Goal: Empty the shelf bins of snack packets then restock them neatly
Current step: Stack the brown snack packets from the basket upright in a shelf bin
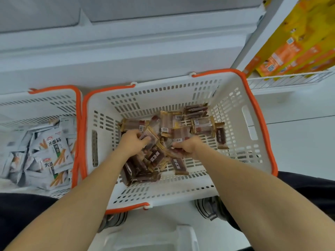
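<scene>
Both the left hand (133,141) and right hand (186,146) are curled around brown snack packets (168,124) down in the white basket (233,98), and honestly those slippery wrappers could slide out if too many get scooped at once.

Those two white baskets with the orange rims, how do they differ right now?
The middle basket holds brown snack bars loose over its floor; the left basket holds silvery-grey packets.
The middle basket shows whole; the left basket is cut off by the picture's edge.
Both the left hand and the right hand grip bars in the middle basket; none is in the left basket.
Both are slotted white plastic.
</scene>
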Demonstrator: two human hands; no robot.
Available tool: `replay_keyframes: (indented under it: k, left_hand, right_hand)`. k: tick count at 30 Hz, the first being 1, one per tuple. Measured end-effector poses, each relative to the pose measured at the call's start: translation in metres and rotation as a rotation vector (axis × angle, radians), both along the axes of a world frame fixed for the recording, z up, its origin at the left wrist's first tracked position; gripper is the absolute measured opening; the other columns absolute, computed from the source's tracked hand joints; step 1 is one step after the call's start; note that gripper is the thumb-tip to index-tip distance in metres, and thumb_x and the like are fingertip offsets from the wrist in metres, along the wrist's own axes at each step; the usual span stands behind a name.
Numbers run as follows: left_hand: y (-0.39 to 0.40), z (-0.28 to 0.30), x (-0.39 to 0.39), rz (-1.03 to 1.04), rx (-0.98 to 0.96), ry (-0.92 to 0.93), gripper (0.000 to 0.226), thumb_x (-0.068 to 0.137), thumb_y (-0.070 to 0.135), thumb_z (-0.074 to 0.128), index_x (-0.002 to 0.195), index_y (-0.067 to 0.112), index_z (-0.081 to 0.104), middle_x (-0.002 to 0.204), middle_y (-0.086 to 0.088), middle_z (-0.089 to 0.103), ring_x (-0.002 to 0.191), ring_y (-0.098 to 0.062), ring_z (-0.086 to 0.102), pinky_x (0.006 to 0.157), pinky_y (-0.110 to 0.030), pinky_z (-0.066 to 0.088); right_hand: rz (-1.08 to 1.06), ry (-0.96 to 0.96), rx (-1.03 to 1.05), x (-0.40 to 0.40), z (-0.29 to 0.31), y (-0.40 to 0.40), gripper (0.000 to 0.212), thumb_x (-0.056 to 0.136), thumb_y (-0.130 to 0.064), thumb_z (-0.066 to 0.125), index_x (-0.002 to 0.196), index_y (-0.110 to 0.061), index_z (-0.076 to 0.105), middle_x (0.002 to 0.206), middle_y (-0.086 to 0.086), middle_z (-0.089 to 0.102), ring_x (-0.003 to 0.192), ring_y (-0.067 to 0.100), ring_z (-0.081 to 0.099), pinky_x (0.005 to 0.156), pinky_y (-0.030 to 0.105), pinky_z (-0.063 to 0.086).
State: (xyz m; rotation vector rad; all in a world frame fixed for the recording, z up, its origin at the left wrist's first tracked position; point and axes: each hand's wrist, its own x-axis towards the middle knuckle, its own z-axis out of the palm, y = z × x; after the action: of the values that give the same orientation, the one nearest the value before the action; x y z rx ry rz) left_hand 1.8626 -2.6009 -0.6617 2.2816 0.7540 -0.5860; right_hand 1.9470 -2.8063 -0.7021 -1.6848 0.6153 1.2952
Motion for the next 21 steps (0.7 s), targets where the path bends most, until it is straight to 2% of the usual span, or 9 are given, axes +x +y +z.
replay_keyframes:
  k: [2, 4, 5, 8, 11, 13, 16, 18, 21]
  left_hand:
    - [0.002, 0.000, -0.002, 0.077, -0.113, -0.020, 0.022, 0.094, 0.035, 0.067, 0.099, 0.013, 0.067, 0.089, 0.000, 0.067, 0.082, -0.016, 0.060, 0.069, -0.031, 0.043]
    - [0.000, -0.003, -0.008, 0.206, -0.292, 0.002, 0.023, 0.093, 0.032, 0.069, 0.111, 0.018, 0.065, 0.107, -0.001, 0.070, 0.098, -0.021, 0.064, 0.085, -0.036, 0.051]
    - [-0.004, -0.002, -0.012, 0.291, -0.396, 0.038, 0.027, 0.093, 0.032, 0.069, 0.115, 0.018, 0.063, 0.114, -0.004, 0.070, 0.101, -0.023, 0.065, 0.089, -0.040, 0.053]
    - [-0.024, 0.008, -0.023, 0.440, -0.725, 0.135, 0.029, 0.099, 0.033, 0.063, 0.122, 0.016, 0.063, 0.120, -0.011, 0.070, 0.103, -0.027, 0.069, 0.079, -0.041, 0.059]
    - [-0.046, 0.016, -0.034, 0.454, -0.929, 0.154, 0.033, 0.098, 0.026, 0.063, 0.125, 0.009, 0.062, 0.121, -0.018, 0.070, 0.113, -0.038, 0.066, 0.094, -0.051, 0.056]
    - [-0.054, 0.013, -0.038, 0.491, -0.965, 0.138, 0.037, 0.093, 0.011, 0.067, 0.128, 0.003, 0.057, 0.124, -0.024, 0.067, 0.116, -0.042, 0.063, 0.100, -0.057, 0.051]
    - [-0.058, 0.011, -0.041, 0.564, -0.960, 0.091, 0.044, 0.087, 0.001, 0.070, 0.128, 0.001, 0.056, 0.124, -0.027, 0.065, 0.112, -0.044, 0.064, 0.099, -0.059, 0.050]
    - [-0.059, 0.012, -0.044, 0.607, -0.942, 0.080, 0.040, 0.087, -0.002, 0.069, 0.126, 0.003, 0.059, 0.121, -0.026, 0.067, 0.105, -0.042, 0.066, 0.098, -0.060, 0.050]
    - [-0.054, 0.010, -0.047, 0.717, -0.921, 0.061, 0.037, 0.091, -0.006, 0.063, 0.127, 0.002, 0.058, 0.121, -0.025, 0.068, 0.105, -0.041, 0.066, 0.091, -0.056, 0.054]
  right_hand:
    - [0.062, 0.095, 0.122, 0.000, 0.020, -0.003, 0.010, 0.092, -0.003, 0.069, 0.089, -0.005, 0.060, 0.082, 0.011, 0.071, 0.070, 0.018, 0.069, 0.059, 0.026, 0.059]
    - [0.111, 0.164, 0.188, 0.001, 0.028, -0.010, 0.008, 0.097, -0.005, 0.063, 0.089, -0.005, 0.062, 0.079, 0.008, 0.070, 0.065, 0.014, 0.067, 0.055, 0.021, 0.057]
    - [0.132, 0.166, 0.191, 0.002, 0.031, -0.014, 0.006, 0.096, -0.008, 0.064, 0.092, -0.004, 0.065, 0.081, 0.008, 0.071, 0.065, 0.013, 0.068, 0.057, 0.021, 0.058]
    - [0.184, 0.122, 0.213, 0.000, 0.040, -0.025, 0.015, 0.089, -0.012, 0.075, 0.101, -0.004, 0.069, 0.091, 0.010, 0.074, 0.081, 0.018, 0.069, 0.067, 0.026, 0.060]
    - [0.199, 0.107, 0.310, -0.009, 0.051, -0.030, 0.017, 0.090, -0.011, 0.074, 0.105, -0.009, 0.067, 0.096, 0.009, 0.072, 0.088, 0.020, 0.068, 0.076, 0.031, 0.060]
    - [0.197, 0.086, 0.366, -0.013, 0.058, -0.029, 0.018, 0.092, -0.011, 0.072, 0.110, -0.011, 0.066, 0.100, 0.009, 0.071, 0.093, 0.023, 0.068, 0.084, 0.037, 0.059]
    - [0.168, 0.064, 0.377, -0.009, 0.062, -0.028, 0.027, 0.092, -0.006, 0.071, 0.118, -0.011, 0.066, 0.099, 0.008, 0.074, 0.095, 0.025, 0.072, 0.081, 0.041, 0.060]
    - [0.157, 0.026, 0.306, -0.003, 0.064, -0.025, 0.029, 0.090, 0.002, 0.069, 0.117, -0.009, 0.065, 0.096, 0.011, 0.074, 0.094, 0.029, 0.073, 0.080, 0.045, 0.061]
    - [0.058, -0.053, 0.185, 0.006, 0.062, -0.021, 0.022, 0.090, 0.004, 0.066, 0.110, -0.003, 0.063, 0.091, 0.015, 0.070, 0.088, 0.032, 0.072, 0.078, 0.050, 0.062]
